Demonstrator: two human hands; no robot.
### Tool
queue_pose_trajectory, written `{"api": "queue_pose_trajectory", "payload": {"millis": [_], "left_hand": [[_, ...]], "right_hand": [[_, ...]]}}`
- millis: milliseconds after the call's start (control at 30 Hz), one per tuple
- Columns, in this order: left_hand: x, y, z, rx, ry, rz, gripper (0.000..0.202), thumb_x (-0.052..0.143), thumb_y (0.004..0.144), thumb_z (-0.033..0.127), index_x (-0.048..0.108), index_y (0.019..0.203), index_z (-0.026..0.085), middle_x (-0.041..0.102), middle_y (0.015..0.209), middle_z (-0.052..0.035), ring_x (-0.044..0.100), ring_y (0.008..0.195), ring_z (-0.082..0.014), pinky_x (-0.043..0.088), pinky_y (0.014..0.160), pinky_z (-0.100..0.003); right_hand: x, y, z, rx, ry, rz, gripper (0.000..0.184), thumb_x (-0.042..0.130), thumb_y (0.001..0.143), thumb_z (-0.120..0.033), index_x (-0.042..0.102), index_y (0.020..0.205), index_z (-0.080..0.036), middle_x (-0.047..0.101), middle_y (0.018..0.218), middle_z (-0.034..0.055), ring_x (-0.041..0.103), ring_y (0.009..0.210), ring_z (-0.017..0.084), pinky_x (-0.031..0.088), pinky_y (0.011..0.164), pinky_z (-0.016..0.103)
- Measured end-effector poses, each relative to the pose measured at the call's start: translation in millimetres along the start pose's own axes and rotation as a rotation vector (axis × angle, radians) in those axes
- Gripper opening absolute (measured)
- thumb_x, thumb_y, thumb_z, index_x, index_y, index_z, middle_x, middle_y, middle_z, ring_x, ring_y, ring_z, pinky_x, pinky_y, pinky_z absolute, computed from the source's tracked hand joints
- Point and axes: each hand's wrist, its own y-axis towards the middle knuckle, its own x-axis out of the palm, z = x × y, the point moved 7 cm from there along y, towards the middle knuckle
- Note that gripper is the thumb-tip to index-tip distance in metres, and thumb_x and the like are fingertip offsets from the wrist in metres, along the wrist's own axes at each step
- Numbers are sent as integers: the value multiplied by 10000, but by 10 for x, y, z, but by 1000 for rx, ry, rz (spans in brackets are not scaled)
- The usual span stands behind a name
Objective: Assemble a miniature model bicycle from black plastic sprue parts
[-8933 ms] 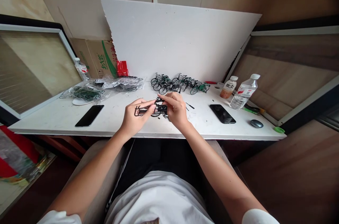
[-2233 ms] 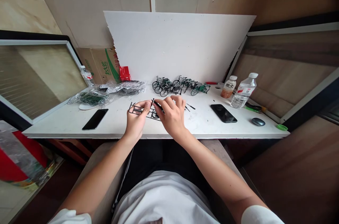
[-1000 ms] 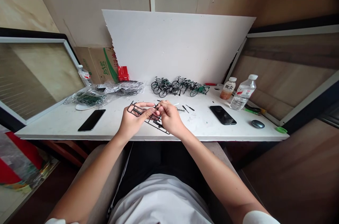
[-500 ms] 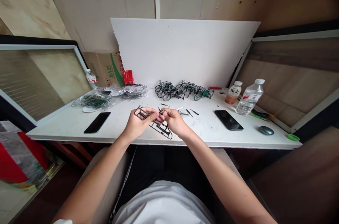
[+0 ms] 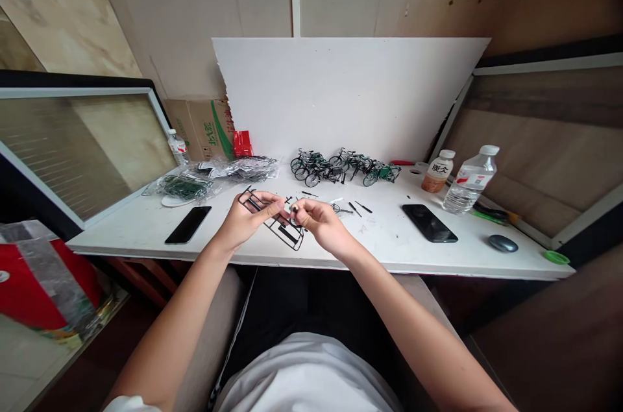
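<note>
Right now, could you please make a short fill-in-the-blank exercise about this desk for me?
The frame in the left hand is ____.
The largest bottle has a ____ cap.
In the picture, the mouse lies to the ____ of both phones.

Missing words: black; white; right.

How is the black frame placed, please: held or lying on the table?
Held: the left hand pinches the black frame between thumb and fingers.

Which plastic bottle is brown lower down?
The short white and brown bottle, left of the large clear bottle; that and the small clear bottle show no brown.
</note>
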Motion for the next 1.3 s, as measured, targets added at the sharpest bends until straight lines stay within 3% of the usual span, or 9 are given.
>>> {"api": "queue_pose_trajectory", "payload": {"millis": [167, 333, 467, 667, 733, 900, 1033, 1200, 1300], "left_hand": [[-70, 9, -23, -4, -9, 86, 445, 920, 783, 493, 760, 982, 129, 828, 848, -124, 803, 718, -267, 672, 779, -408], [-64, 51, -127, -30, -65, 77, 434, 924, 778, 482, 764, 966, 126, 814, 820, -106, 776, 691, -234, 663, 754, -381], [-76, 61, -137, -17, -75, 87, 407, 906, 810, 462, 763, 969, 116, 803, 809, -92, 750, 660, -195, 644, 726, -336], [-8, 33, -120, -51, 73, 16, 458, 909, 793, 500, 769, 1016, 125, 812, 807, -103, 765, 658, -223, 642, 708, -350], [16, 26, -119, -61, 127, -4, 477, 909, 789, 508, 776, 1043, 127, 816, 816, -109, 774, 674, -233, 643, 710, -352], [-4, 51, -180, -38, 61, 55, 475, 930, 764, 511, 791, 1014, 131, 816, 851, -108, 794, 795, -243, 651, 818, -366], [3, 78, -373, -158, -101, 76, 503, 951, 736, 518, 783, 1005, 128, 816, 937, -112, 792, 870, -232, 654, 804, -348], [124, 51, -454, -265, -180, -62, 494, 943, 767, 482, 780, 1078, 135, 815, 1051, -121, 798, 904, -231, 675, 807, -364], [161, 32, -467, -280, -157, -146, 479, 939, 781, 464, 782, 1091, 134, 819, 1053, -131, 812, 909, -245, 681, 853, -392]], "right_hand": [[-160, -11, -158, -39, -278, 143, 390, 751, 923, -588, 647, 816, -228, 742, 959, 42, 636, 967, 217, 469, 895, 352], [-129, -23, -238, -24, -365, -55, 384, 762, 920, -600, 806, 956, -220, 804, 1056, 73, 694, 959, 228, 497, 853, 362], [-171, -29, -205, 6, -353, -80, 406, 771, 911, -595, 838, 1009, -207, 819, 1040, 85, 712, 900, 221, 506, 771, 336], [-70, -27, 60, 57, -364, -318, 431, 733, 931, -613, 835, 876, -198, 811, 904, 55, 721, 881, 239, 547, 834, 350], [-66, -19, 148, 82, -366, -337, 416, 772, 898, -612, 844, 899, -202, 820, 938, 61, 741, 905, 256, 559, 855, 362], [-100, 1, 195, 93, -341, -304, 437, 802, 861, -622, 860, 940, -197, 831, 962, 91, 750, 888, 263, 573, 838, 375], [-150, 25, 190, 97, -319, -209, 461, 821, 825, -640, 856, 884, -185, 831, 923, 97, 741, 885, 270, 573, 831, 385], [-236, 57, 159, 96, -240, -39, 450, 869, 768, -636, 853, 849, -193, 832, 917, 97, 749, 912, 282, 575, 852, 402], [-248, 47, 155, 151, -181, -22, 433, 896, 739, -624, 853, 830, -202, 824, 863, 95, 753, 861, 270, 583, 829, 403]]}}
